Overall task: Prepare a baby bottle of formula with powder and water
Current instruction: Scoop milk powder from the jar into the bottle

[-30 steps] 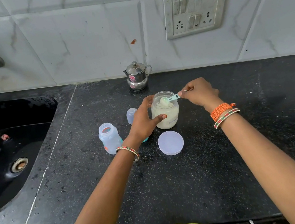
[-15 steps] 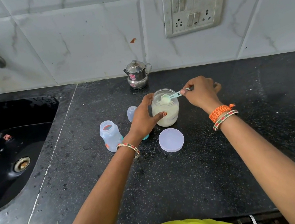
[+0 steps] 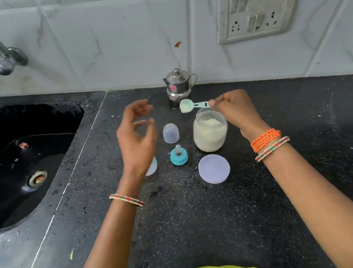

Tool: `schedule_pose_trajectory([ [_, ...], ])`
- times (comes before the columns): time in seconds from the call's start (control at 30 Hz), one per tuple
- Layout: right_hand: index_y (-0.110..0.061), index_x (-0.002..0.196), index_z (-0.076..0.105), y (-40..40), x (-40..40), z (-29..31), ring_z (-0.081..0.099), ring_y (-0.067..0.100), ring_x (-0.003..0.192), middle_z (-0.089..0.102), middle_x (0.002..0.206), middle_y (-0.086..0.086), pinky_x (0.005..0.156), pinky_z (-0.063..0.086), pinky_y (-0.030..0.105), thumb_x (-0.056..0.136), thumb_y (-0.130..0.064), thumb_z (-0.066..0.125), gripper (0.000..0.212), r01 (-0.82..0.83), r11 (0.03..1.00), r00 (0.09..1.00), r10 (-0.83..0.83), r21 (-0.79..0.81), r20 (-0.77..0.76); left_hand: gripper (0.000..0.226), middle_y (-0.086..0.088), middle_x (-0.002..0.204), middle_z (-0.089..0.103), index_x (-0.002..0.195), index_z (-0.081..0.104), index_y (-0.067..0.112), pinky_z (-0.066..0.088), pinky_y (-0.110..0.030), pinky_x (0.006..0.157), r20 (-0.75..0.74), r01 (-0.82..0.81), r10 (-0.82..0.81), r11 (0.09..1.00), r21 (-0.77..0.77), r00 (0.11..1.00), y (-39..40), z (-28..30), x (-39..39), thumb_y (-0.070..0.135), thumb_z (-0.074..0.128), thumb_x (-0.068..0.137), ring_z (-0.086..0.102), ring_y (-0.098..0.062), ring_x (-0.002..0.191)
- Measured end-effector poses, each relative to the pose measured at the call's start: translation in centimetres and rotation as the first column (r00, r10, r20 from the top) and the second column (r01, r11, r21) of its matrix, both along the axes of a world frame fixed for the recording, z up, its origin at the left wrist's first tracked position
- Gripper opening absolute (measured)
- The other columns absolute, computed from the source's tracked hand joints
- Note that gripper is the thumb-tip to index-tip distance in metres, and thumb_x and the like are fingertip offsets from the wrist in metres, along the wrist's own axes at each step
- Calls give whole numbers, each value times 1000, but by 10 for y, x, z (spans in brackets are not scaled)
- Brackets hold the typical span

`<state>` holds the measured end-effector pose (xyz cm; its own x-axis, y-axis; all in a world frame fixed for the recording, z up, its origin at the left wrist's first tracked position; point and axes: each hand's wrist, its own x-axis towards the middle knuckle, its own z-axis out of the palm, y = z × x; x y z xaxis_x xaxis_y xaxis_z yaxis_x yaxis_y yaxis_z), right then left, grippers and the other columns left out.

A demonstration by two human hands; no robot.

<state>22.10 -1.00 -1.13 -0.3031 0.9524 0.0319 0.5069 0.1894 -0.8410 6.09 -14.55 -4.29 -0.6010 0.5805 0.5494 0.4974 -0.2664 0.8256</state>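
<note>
My right hand (image 3: 233, 110) pinches the handle of a pale green scoop (image 3: 192, 106) filled with white powder, held in the air above and left of the open powder jar (image 3: 210, 133). My left hand (image 3: 136, 138) hovers open over the clear baby bottle (image 3: 152, 168), which it mostly hides; only the bottle's lower edge shows. Between bottle and jar stand the clear bottle cap (image 3: 170, 133) and the teal ring with its teat (image 3: 178, 155). The jar's round lid (image 3: 214, 168) lies flat in front of the jar.
A small steel pot (image 3: 179, 85) stands against the tiled wall behind the jar. A black sink (image 3: 12, 166) with a tap (image 3: 3, 60) is set into the counter at left. The black granite counter (image 3: 209, 222) ends close to my body. A socket plate (image 3: 259, 7) is on the wall.
My left hand has let go of the jar and moved left over the bottle. My right hand has lifted the filled scoop out of the jar and leftward.
</note>
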Motion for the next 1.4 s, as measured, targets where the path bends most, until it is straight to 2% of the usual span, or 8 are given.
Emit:
schedule_pose_trajectory([
  [0.17,-18,80,72,-33,-48,-9,57,28,104,70,87,1,93,41,42,87,-34,61,21,-144,981,983,127,131,129,46,10,109,59,114,52,17,48,-35,89,127,-208,216,975,-72,968,-49,-28,-43,5,47,70,55,-4,103],
  [0.37,-26,79,69,-63,-80,-23,48,23,112,65,100,-1,95,25,39,87,-27,62,11,-221,929,966,167,296,197,71,2,138,43,135,36,19,31,-35,109,167,44,27,912,-408,986,-67,-64,-51,20,55,67,38,-4,126],
  [0.5,-24,84,68,-71,-85,-28,44,21,113,61,107,-5,96,22,41,87,-24,60,9,-285,839,944,161,464,289,79,6,144,40,139,33,23,30,-29,107,143,95,-28,867,-490,989,-59,-77,-51,40,70,72,36,-5,130],
  [0.63,-20,89,66,-73,-84,-28,54,21,96,64,96,-3,85,22,37,89,-21,57,10,-412,662,898,180,626,401,70,11,136,48,134,40,25,33,-24,100,129,117,-62,870,-478,990,-48,-79,-49,37,77,75,44,-6,125],
  [0.73,-15,84,64,-77,-80,-28,59,25,73,63,79,2,68,34,34,87,-13,59,6,-498,559,862,236,663,448,56,12,121,58,123,49,26,39,-15,91,120,106,-58,891,-442,991,-44,-77,-47,31,77,75,54,-8,112],
  [0.87,-12,83,66,-84,-75,-36,57,25,63,59,71,5,48,38,29,78,-4,68,10,-539,486,839,242,688,487,53,8,116,63,120,53,22,45,-15,90,158,103,-41,908,-406,987,-43,-81,-45,26,79,74,60,-7,108],
  [1.07,-14,85,70,-90,-72,-36,54,22,60,57,71,4,48,34,27,72,2,60,22,-555,392,831,217,733,513,56,2,118,64,124,53,19,50,-34,96,179,113,-45,913,-393,983,-43,-84,-46,23,79,74,61,-12,109],
  [1.4,-14,83,71,-88,-75,-35,54,24,64,58,73,5,51,32,26,74,0,59,20,-559,373,826,179,740,534,54,2,116,65,120,54,23,50,-31,96,189,116,-47,919,-377,981,-44,-83,-45,22,80,73,61,-9,109],
])
